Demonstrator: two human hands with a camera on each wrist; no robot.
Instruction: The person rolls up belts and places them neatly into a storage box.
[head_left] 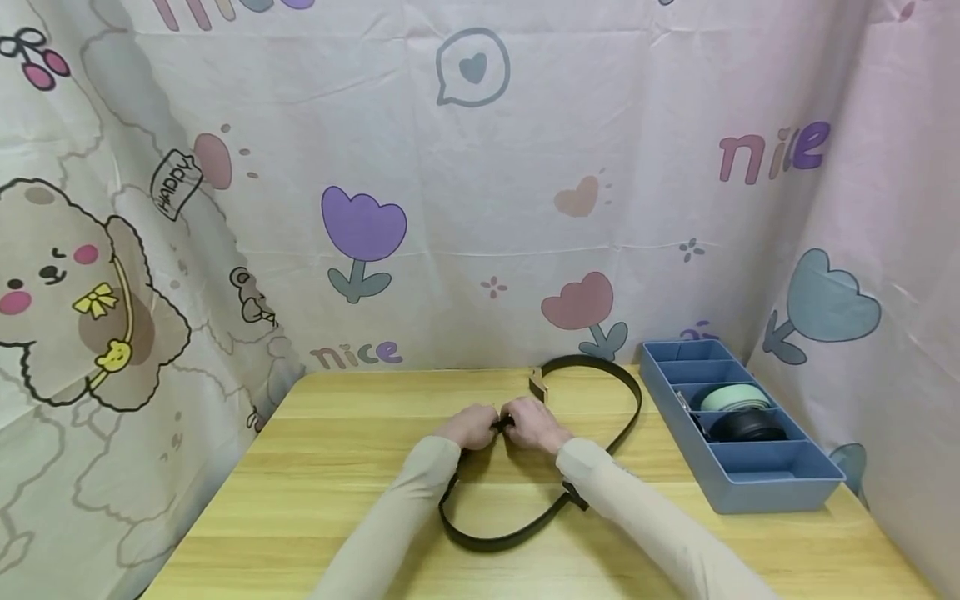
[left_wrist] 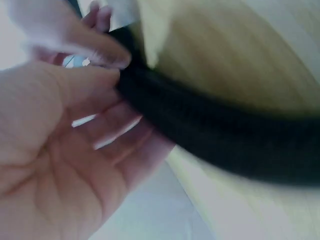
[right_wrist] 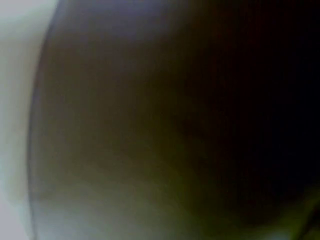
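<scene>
A long black belt [head_left: 491, 544] lies in loops on the wooden table, its gold-coloured buckle [head_left: 537, 384] at the far side. Near the table's middle, my left hand [head_left: 468, 427] pinches a stretch of the strap between thumb and fingers. Right beside it, my right hand [head_left: 534, 423] grips the same part, knuckles up. In the left wrist view, the black strap [left_wrist: 215, 130] runs off to the right from where both thumbs meet. The right wrist view is dark and blurred and hides the right fingers' work.
A blue-grey divided box [head_left: 780, 497] stands at the table's right. One compartment holds a rolled mint-green strap [head_left: 735, 397], another a rolled black one [head_left: 750, 426]. A printed curtain [head_left: 480, 167] hangs behind the wooden table [head_left: 300, 492] and along both sides.
</scene>
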